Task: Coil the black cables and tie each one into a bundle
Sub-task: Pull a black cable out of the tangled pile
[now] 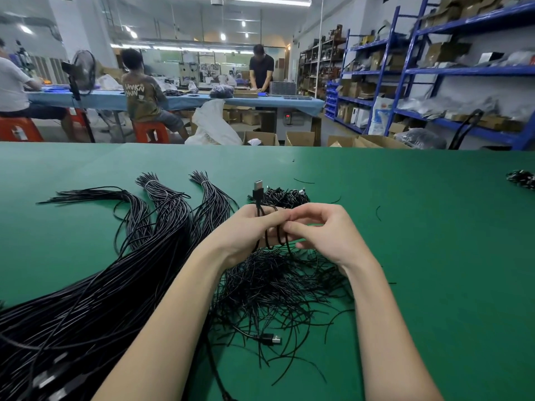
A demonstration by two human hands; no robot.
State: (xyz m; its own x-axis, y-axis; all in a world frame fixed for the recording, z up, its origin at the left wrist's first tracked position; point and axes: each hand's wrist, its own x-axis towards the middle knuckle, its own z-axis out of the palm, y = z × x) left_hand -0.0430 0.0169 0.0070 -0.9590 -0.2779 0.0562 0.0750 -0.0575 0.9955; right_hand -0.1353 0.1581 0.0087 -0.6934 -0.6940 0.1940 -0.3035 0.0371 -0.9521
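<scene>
My left hand (246,230) is closed around a black cable (270,241) wound in loops over its fingers, and the cable's USB plug (257,188) sticks up above the hand. My right hand (321,233) pinches the loops from the right side with thumb and fingers. A loose heap of short black tie wires (275,287) lies on the green table (419,256) right under both hands. A thick mass of long uncoiled black cables (95,290) fans across the left. A small pile of coiled cable bundles (286,196) sits just beyond my hands.
Another USB plug (270,339) lies among the tie wires near me. More coiled cables (522,178) rest at the table's far right edge. Beyond the table are cardboard boxes (301,138), blue shelving (434,73), and several people at a blue workbench (179,99).
</scene>
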